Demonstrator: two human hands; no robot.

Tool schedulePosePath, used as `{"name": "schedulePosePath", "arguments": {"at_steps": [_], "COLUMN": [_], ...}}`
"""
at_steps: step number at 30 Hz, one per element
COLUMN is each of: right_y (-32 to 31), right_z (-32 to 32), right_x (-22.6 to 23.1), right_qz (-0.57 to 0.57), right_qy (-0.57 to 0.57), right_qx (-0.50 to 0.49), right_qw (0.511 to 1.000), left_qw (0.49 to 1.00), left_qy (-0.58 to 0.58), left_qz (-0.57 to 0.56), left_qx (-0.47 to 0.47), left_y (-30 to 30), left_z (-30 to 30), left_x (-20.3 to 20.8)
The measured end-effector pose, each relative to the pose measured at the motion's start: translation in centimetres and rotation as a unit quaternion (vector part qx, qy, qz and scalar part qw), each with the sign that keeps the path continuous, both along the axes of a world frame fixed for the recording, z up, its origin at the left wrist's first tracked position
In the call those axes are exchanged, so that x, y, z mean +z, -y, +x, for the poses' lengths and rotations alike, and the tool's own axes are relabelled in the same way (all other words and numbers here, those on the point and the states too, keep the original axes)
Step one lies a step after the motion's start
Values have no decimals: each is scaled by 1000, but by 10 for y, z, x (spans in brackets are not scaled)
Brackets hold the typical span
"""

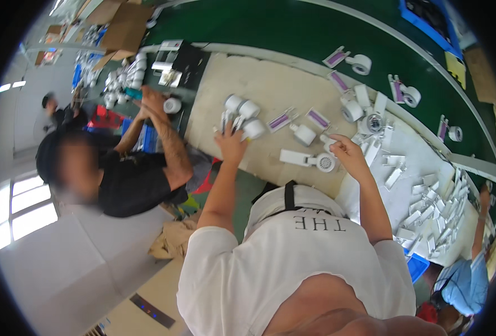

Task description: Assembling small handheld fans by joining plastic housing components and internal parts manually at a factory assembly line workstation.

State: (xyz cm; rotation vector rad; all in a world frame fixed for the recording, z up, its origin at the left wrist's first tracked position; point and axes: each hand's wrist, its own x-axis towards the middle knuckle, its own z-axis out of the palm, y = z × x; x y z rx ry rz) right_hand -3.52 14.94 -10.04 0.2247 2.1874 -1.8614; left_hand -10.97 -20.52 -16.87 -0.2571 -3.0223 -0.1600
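Observation:
My left hand (231,144) reaches over the board with its fingers spread, touching a cluster of white cylindrical spotlight heads (243,107). My right hand (350,155) is curled, thumb and index finger close together at a small white piece; what they grip is too small to make out. Just below and left of it lies a white spotlight (325,163) with a round perforated face and a flat rectangular box (294,157). Between my hands lie another white spotlight head (303,134) and white housings with purple strips (282,120).
Several spotlights stand on the green conveyor belt (292,28) along the far side. Many white rectangular housings (435,210) are heaped at the right. A co-worker (141,173) handles a part at the left; another person in blue (463,285) reaches in at the right. A blue bin (417,265) sits below the heap.

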Motion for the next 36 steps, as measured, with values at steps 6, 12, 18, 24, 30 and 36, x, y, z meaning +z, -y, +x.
{"name": "schedulePosePath", "arguments": {"at_steps": [6,12,18,24,30,36], "right_y": [-35,-85,-129,-71,-33,-6], "right_z": [-88,-219,-239,-207,-110,-35], "right_x": [-9,-72,-83,9,94,133], "right_qz": [161,518,425,446,428,439], "right_qy": [-89,-203,-167,-226,-364,-397], "right_qx": [-67,-88,7,59,159,189], "right_qw": [981,826,890,864,812,784], "left_qw": [998,999,999,975,755,486], "left_qy": [-22,-28,-18,-89,244,324], "left_qz": [35,10,44,196,596,788], "left_qx": [-49,21,23,-61,-121,-195], "left_y": [46,81,65,26,-91,-157], "left_z": [-75,-132,-138,-84,-52,27], "left_x": [-16,-17,-14,9,42,98]}}
